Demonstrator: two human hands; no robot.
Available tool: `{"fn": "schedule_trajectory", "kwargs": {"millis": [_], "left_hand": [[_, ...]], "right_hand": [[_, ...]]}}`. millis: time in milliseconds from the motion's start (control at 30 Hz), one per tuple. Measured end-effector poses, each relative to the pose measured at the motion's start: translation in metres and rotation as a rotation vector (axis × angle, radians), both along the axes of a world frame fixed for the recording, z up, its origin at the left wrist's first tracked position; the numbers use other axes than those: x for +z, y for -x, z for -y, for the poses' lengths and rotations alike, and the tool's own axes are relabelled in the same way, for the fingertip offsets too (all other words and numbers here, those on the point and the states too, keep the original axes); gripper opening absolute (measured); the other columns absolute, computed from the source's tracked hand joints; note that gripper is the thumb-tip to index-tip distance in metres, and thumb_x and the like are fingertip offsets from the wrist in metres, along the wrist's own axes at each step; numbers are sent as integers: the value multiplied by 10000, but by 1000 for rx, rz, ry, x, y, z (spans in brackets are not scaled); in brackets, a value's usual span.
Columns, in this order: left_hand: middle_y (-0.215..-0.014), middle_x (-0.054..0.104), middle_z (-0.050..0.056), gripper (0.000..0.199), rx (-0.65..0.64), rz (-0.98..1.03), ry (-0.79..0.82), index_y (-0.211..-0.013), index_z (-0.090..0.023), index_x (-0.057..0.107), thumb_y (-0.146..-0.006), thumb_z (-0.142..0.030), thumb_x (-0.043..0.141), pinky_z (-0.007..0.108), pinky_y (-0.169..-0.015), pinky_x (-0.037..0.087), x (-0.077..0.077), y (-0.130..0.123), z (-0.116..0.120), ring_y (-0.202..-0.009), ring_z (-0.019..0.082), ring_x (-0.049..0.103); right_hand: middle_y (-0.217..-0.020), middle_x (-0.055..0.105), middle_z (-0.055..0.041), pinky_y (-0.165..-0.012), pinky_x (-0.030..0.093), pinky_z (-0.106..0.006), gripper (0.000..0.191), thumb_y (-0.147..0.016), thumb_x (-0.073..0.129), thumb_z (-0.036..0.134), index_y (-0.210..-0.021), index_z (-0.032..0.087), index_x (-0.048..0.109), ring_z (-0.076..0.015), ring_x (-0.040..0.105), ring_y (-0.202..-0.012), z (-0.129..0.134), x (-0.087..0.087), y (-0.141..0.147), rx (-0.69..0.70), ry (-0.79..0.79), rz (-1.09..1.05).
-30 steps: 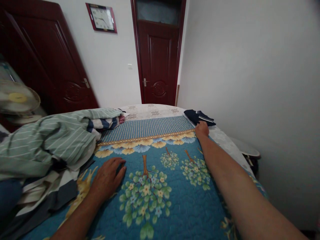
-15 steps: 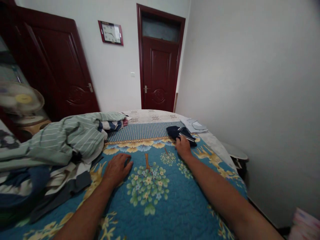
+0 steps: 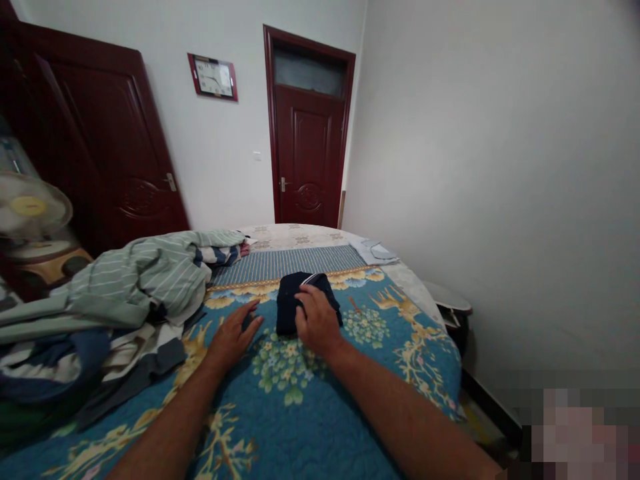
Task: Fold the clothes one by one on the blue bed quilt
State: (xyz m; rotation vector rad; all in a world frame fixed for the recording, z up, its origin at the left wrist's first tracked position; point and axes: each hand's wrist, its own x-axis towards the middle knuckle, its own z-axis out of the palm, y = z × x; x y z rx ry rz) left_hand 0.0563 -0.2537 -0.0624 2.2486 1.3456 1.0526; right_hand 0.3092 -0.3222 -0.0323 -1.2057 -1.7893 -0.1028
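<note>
A folded navy garment (image 3: 287,308) with white stripes lies on the blue patterned quilt (image 3: 310,413). My right hand (image 3: 320,321) rests on the garment's right part, fingers slightly bent and apart, hiding some of it. Just left of the garment is my left hand (image 3: 234,335), thumb and fingers spread, holding nothing and not touching the garment. Beyond, near the far right edge of the quilt, sits a folded light grey-white garment (image 3: 373,252).
Heaped clothes cover the left side, with a green striped garment (image 3: 155,273) on top. A fan (image 3: 31,207) stands farther left. Past the bed's right edge is a round-topped stool (image 3: 447,297) by the wall. The far wall has a closed door (image 3: 310,143).
The navy garment has come from the far right to the middle of the quilt with my right hand and now lies flatter. My left hand's fingers have spread wider.
</note>
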Motion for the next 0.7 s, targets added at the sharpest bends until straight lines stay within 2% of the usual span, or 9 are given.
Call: {"fn": "schedule_trajectory", "kwargs": {"millis": [100,200,300,433,533,600,700], "left_hand": [[-1573,600,157,629,-83,20,-38,-1535,-200,560,-1018,-557,520,513,-1247,415,2,-18,8,-1454,294,573],[-1581,595,154,582,-149,-59,-33,-1494,-213,618,-1012,-527,533,550,-1270,381,-3,-46,15,-1486,317,539],[-1554,608,185,549,-99,-115,-23,-1429,-172,673,-987,-481,570,575,-1253,401,-11,-70,22,-1453,351,564],[-1550,607,182,499,-59,-80,-24,-1406,-176,684,-967,-399,603,547,-1247,423,-15,-83,32,-1440,343,576],[-1554,602,182,494,-64,-58,-6,-1405,-179,685,-949,-360,626,539,-1245,431,-15,-81,38,-1443,343,574],[-1557,598,187,489,-78,-33,9,-1397,-171,689,-954,-368,625,539,-1254,420,-14,-79,40,-1450,340,567],[-1551,607,173,473,-104,3,30,-1384,-194,695,-954,-383,634,551,-1267,400,-13,-74,40,-1466,337,554]], "right_hand": [[-1544,552,-234,-1228,391,-548,487,-955,582,208,-1434,125,613,-358,488,-1463,-21,-7,-41,-309,120,-20],[-1367,680,-261,-1149,454,-535,443,-1007,572,307,-1385,90,652,-374,616,-1312,-32,-19,-67,-439,355,8],[-1226,756,-223,-1122,469,-473,366,-1038,544,347,-1264,124,726,-334,689,-1197,-35,-25,-74,-420,415,47],[-1273,753,-198,-1131,469,-431,387,-999,594,324,-1319,141,712,-315,687,-1237,-34,-22,-74,-387,398,-22],[-1261,765,-157,-1087,512,-410,482,-950,635,325,-1400,158,675,-298,714,-1202,-38,-20,-78,-347,460,-216],[-1204,782,-129,-1028,553,-395,497,-904,664,321,-1377,173,694,-288,728,-1159,-42,-22,-80,-293,494,-370],[-1101,791,-109,-776,620,-351,529,-845,693,342,-1344,165,707,-265,756,-971,-47,-26,-81,-142,590,-679]]}}
